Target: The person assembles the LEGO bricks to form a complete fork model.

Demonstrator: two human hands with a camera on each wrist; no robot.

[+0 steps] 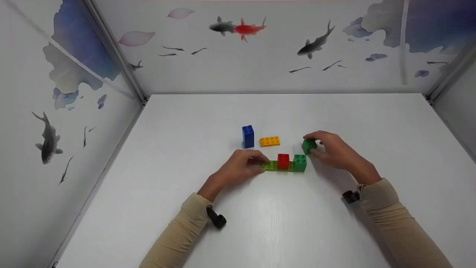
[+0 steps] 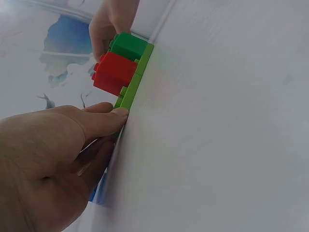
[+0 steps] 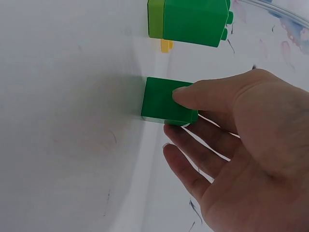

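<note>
A long light-green building-block plate [image 1: 272,165] lies on the white table, and my left hand [image 1: 243,165] pinches its left end between thumb and fingers. Mounted on that plate are a red block [image 1: 283,161] near the middle and a green block [image 1: 300,163] at the right end. My right hand [image 1: 332,150] holds a second green block [image 1: 308,146] between thumb and fingers, behind and to the right of the plate. In the right wrist view this held green block [image 3: 166,100] is apart from the mounted green block [image 3: 195,21].
A tall blue block [image 1: 248,136] stands upright behind my left hand. Beside it a flat yellow plate [image 1: 269,141] lies on the table [image 1: 253,223]. Walls painted with fish border the table at the back [image 1: 260,67] and left.
</note>
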